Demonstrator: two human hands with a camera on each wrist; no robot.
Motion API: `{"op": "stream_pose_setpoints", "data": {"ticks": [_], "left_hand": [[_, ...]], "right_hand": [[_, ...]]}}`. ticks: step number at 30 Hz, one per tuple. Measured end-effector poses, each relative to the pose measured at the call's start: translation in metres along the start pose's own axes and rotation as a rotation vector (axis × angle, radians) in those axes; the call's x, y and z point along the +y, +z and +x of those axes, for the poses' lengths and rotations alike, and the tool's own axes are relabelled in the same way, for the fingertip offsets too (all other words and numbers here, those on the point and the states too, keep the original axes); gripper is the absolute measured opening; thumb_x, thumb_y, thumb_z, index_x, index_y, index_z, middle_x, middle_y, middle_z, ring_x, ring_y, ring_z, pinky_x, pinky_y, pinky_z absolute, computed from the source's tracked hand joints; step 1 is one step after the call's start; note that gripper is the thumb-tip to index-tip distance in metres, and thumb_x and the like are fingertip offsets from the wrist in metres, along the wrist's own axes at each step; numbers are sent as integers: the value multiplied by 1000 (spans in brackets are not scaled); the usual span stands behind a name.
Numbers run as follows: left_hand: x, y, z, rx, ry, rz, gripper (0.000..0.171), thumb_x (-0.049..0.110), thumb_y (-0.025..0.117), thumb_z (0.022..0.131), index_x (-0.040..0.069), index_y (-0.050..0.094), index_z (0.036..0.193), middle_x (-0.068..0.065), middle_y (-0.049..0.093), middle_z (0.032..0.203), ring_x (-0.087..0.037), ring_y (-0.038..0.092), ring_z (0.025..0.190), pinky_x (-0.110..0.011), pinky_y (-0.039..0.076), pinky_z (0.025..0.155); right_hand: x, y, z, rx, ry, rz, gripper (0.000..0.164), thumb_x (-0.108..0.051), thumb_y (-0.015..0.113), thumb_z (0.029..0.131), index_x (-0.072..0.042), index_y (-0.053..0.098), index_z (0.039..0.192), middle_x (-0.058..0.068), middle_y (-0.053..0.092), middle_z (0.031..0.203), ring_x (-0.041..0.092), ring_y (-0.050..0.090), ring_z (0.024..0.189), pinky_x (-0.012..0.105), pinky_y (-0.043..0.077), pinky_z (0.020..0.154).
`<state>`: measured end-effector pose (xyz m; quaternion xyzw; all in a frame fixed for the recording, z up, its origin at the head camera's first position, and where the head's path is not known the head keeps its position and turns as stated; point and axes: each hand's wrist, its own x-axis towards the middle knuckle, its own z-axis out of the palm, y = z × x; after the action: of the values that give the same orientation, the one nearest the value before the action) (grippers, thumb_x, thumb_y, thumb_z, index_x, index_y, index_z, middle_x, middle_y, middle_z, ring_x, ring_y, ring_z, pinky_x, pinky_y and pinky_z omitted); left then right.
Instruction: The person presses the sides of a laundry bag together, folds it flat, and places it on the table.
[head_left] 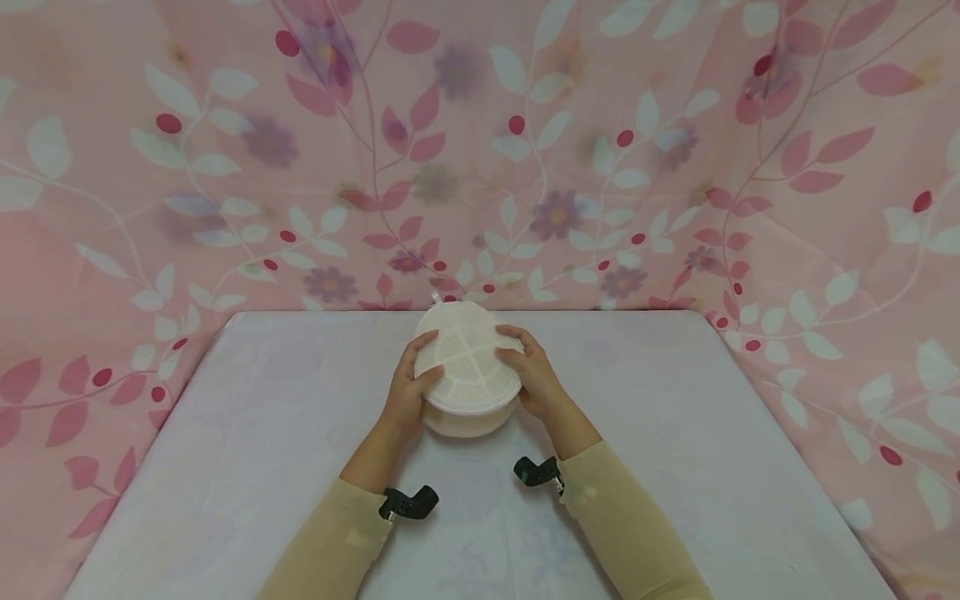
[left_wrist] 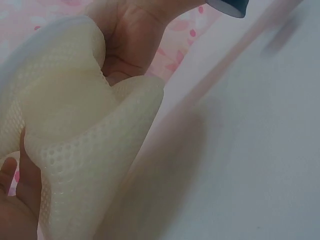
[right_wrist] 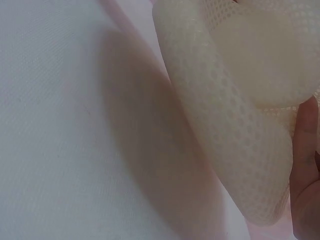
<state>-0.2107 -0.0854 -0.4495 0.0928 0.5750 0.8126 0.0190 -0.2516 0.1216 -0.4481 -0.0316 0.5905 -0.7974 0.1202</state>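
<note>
A round, cream-white mesh laundry bag (head_left: 468, 358) is held up between both hands near the far side of the table. Its top is a flat mesh disc with crossing seams, and a thicker body shows below the rim. My left hand (head_left: 408, 387) grips its left side, thumb and a finger lying on the top. On the right side, my right hand (head_left: 538, 375) grips it in the same way. The wrist views show the honeycomb-mesh underside of the bag (left_wrist: 95, 145) folded inward, with fingers (right_wrist: 305, 145) against it. Other fingers are hidden behind the bag.
A white cloth covers the table (head_left: 285, 467). Pink floral fabric (head_left: 480, 167) hangs behind and along both sides. Each wrist wears a black camera mount, one on the left (head_left: 411, 503) and one on the right (head_left: 536, 472). A small tab (head_left: 437, 297) sticks up at the bag's far edge.
</note>
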Motion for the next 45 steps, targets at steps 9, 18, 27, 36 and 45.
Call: {"op": "stream_pose_setpoints", "data": {"ticks": [9, 18, 27, 36, 45], "left_hand": [[-14, -6, 2, -41, 92, 116, 58, 0, 52, 86, 15, 32, 138, -3, 22, 145, -19, 22, 129, -40, 10, 109], [-6, -1, -1, -35, 83, 144, 62, 2, 55, 85, 11, 27, 140, -7, 23, 144, -21, 23, 130, -41, 10, 109], [-5, 0, -3, -20, 76, 167, 62, 3, 56, 84, 8, 27, 140, -8, 22, 146, -21, 19, 134, -43, 7, 111], [-23, -6, 3, -17, 74, 148, 61, 6, 57, 85, 15, 29, 139, -4, 23, 145, -19, 21, 132, -41, 9, 110], [-1, 7, -8, -46, 38, 132, 63, 1, 51, 86, 6, 22, 141, -9, 19, 146, -21, 20, 132, -40, 10, 110]], "right_hand": [[0, -1, -1, -21, 7, 20, 40, -12, 56, 90, -18, 48, 129, 9, 50, 128, 23, 59, 99, 29, 52, 75], [2, -1, -1, -42, -1, 1, 39, -13, 51, 93, -19, 44, 131, 6, 44, 133, 20, 55, 102, 27, 50, 77], [2, -1, -1, -90, -16, -22, 40, -15, 49, 95, -21, 39, 133, 9, 41, 131, 22, 56, 97, 30, 51, 74], [3, -3, -2, -118, -44, -4, 42, -13, 49, 94, -21, 39, 134, 9, 41, 132, 23, 55, 102, 31, 50, 78], [3, -5, -3, -141, -36, 18, 46, -14, 52, 91, -24, 38, 134, 5, 36, 138, 25, 52, 108, 32, 50, 81]]}}
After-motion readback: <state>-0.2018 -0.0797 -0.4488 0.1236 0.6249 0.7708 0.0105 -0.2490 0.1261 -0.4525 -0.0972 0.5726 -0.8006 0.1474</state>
